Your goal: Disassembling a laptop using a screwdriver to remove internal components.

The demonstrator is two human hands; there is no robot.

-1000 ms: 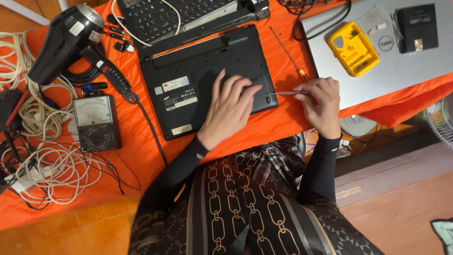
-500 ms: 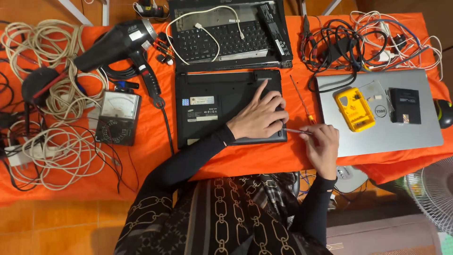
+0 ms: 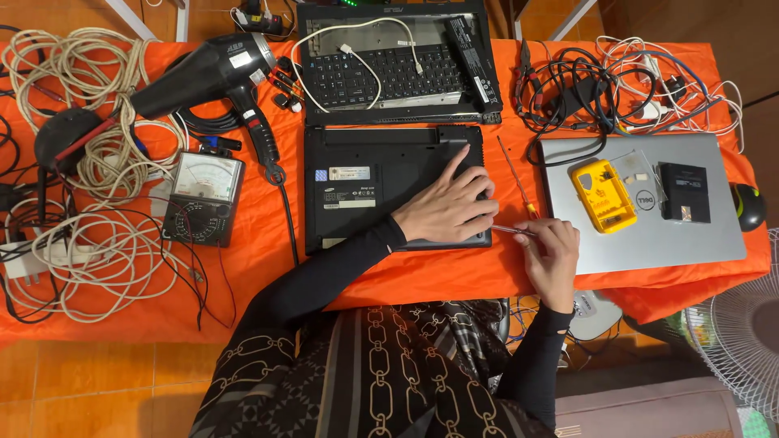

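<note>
A black laptop (image 3: 365, 186) lies upside down on the orange tablecloth (image 3: 260, 268). My left hand (image 3: 446, 207) rests flat on its right half, fingers spread toward the right edge. My right hand (image 3: 552, 255) sits just right of the laptop's lower right corner and grips a thin screwdriver (image 3: 507, 230), its metal shaft pointing left at that corner. A second screwdriver with an orange handle (image 3: 517, 185) lies loose on the cloth between the two laptops.
An opened laptop with a bare keyboard (image 3: 398, 69) lies behind. A silver laptop (image 3: 714, 235) at right carries a yellow bit case (image 3: 603, 195) and a black box (image 3: 684, 192). Hair dryer (image 3: 203, 73), multimeter (image 3: 203, 199), cable tangles (image 3: 81, 243), mouse (image 3: 748, 207), fan (image 3: 742, 341).
The view has pulled back and shifted, showing more of the table behind. My left hand stays on the black laptop; my right hand has dropped slightly lower with the screwdriver.
</note>
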